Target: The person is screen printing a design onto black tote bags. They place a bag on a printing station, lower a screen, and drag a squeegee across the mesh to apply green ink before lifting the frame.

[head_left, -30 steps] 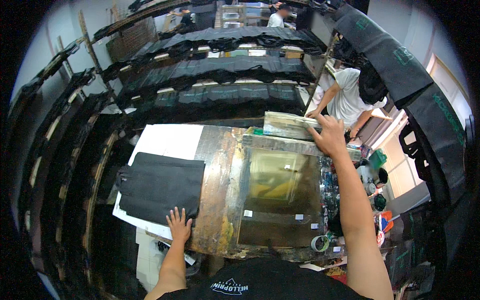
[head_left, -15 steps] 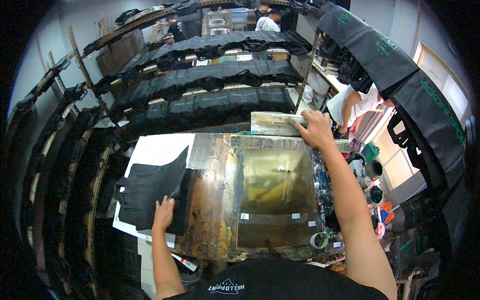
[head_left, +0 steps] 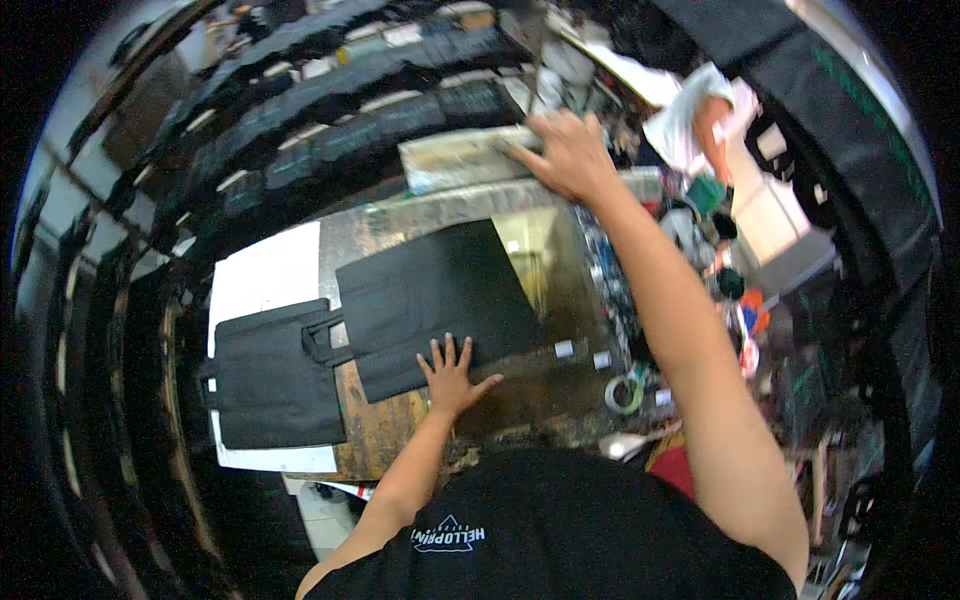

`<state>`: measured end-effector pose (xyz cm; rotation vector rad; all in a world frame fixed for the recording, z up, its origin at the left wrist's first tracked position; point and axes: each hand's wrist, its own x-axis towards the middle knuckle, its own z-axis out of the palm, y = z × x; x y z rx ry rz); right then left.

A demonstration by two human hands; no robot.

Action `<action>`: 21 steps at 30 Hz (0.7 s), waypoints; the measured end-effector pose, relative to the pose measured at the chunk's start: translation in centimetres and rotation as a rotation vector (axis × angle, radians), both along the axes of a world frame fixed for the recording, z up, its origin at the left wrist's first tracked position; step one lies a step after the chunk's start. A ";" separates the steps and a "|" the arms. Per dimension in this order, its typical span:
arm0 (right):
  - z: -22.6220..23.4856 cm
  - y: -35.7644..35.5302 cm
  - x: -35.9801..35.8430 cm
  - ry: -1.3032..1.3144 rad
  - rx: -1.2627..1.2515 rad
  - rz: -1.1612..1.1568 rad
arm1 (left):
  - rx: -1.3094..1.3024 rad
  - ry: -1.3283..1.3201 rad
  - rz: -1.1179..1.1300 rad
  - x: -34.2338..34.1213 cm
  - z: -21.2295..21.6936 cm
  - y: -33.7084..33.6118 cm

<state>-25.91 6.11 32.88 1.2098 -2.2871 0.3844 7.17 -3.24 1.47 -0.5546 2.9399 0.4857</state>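
Observation:
My left hand (head_left: 450, 380) is open, its fingers spread over the near edge of a flat black tote bag (head_left: 430, 300). The bag covers much of a glossy yellowish panel (head_left: 535, 250) on the worktable (head_left: 370, 425), and its handles point left. Those handles touch a second black tote bag (head_left: 275, 385), which lies on a white sheet (head_left: 265, 270). At the table's far edge my right hand (head_left: 575, 155) is closed around the right end of a pale, paint-smeared squeegee (head_left: 460, 160). Some of its fingers are hidden behind the squeegee.
Racks with rows of black bags (head_left: 370, 135) stand behind and to the left. On the right are a tape roll (head_left: 625, 393), a green container (head_left: 706, 193) and a dark-lidded tub (head_left: 728, 285). Another person (head_left: 690, 120) bends over beyond them.
A black bag has come from the left pile onto the glossy panel, and my left hand has moved right with it. My right hand still grips the squeegee. The view has turned.

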 end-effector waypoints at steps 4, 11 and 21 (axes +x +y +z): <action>1.7 -1.0 0.9 0.006 0.053 -0.028 | -0.088 0.057 -0.160 1.0 -1.7 -2.3; 1.9 -0.6 0.2 0.028 0.034 -0.010 | -0.053 0.033 -0.272 -8.7 -1.8 0.8; 1.8 -1.3 -0.7 0.042 0.010 0.001 | -0.080 0.030 -0.271 -9.8 -2.2 6.9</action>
